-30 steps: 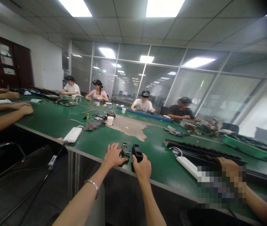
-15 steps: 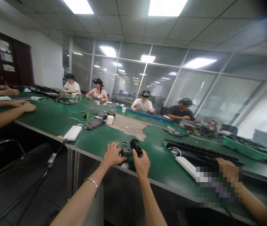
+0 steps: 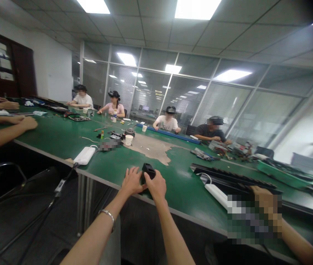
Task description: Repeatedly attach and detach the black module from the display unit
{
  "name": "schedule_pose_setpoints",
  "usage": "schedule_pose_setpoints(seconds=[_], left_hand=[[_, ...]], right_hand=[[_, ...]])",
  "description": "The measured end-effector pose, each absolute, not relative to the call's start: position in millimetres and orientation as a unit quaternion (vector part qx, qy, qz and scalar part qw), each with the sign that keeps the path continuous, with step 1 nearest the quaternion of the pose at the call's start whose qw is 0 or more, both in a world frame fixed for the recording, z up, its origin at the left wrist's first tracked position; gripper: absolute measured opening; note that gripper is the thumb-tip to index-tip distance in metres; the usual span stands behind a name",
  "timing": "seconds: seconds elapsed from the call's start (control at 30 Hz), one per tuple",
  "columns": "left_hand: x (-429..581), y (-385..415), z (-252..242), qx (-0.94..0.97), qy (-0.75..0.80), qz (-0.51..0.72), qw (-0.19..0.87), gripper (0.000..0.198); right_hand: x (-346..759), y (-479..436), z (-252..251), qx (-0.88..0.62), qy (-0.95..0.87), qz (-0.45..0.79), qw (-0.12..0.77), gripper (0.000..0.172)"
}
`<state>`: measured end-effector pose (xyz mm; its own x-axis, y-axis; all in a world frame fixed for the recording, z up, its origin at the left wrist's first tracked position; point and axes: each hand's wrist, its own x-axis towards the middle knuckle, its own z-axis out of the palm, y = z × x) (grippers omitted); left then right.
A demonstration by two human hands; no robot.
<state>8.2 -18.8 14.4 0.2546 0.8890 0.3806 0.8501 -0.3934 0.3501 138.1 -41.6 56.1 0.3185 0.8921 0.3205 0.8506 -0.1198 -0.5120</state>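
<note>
A black plastic housing (image 3: pixel 148 170) with openings in its top stands tilted near the table's front edge. My right hand (image 3: pixel 157 184) is closed on it, thumb along the near side. Close by on the left, my left hand (image 3: pixel 132 181) rests low over the table, fingers stretched out and apart. Its thumb and fingertips come up against the housing's left side. The small electronic assembly seen there earlier is hidden by the housing and my hands; whether the two touch, I cannot tell.
A white power strip (image 3: pixel 84 155) lies left, another (image 3: pixel 217 195) right beside long black strips (image 3: pixel 236 180). A paper cup (image 3: pixel 129 140) and loose parts stand ahead on the green table (image 3: pixel 112 167). Co-workers sit around; a co-worker's hand (image 3: pixel 264 200) is at right.
My right hand has moved left with the black housing, bringing it over the spot of the small electronic assembly, which is now covered. My left hand has stayed about where it was.
</note>
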Motion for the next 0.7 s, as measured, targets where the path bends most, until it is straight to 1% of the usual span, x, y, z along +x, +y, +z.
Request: schedule_pose_setpoints(seconds=[0.1,0.17,0.27,0.33,0.53,0.63,0.7], left_hand=[[9,-19,14,0.786,0.557,0.265,0.046,0.086],[10,-18,14,0.786,0.556,0.266,0.051,0.090],[11,-18,13,0.785,0.554,0.272,0.051,0.090],[11,-18,13,0.786,0.552,0.272,0.052,0.091],[12,-21,19,0.786,0.560,0.252,0.064,0.084],[12,-22,20,0.787,0.560,0.252,0.064,0.084],[13,-22,20,0.788,0.557,0.255,0.064,0.086]], right_hand=[[136,-47,58,-0.757,-0.586,0.033,0.288,0.058],[136,-51,58,-0.757,-0.589,0.033,0.280,0.054],[135,-54,59,-0.759,-0.589,0.026,0.277,0.048],[134,-55,60,-0.760,-0.587,0.013,0.279,0.047],[134,-63,48,-0.761,-0.581,-0.001,0.287,0.049],[136,-66,38,-0.763,-0.584,0.015,0.276,0.049],[138,-65,36,-0.758,-0.592,0.016,0.273,0.053]])
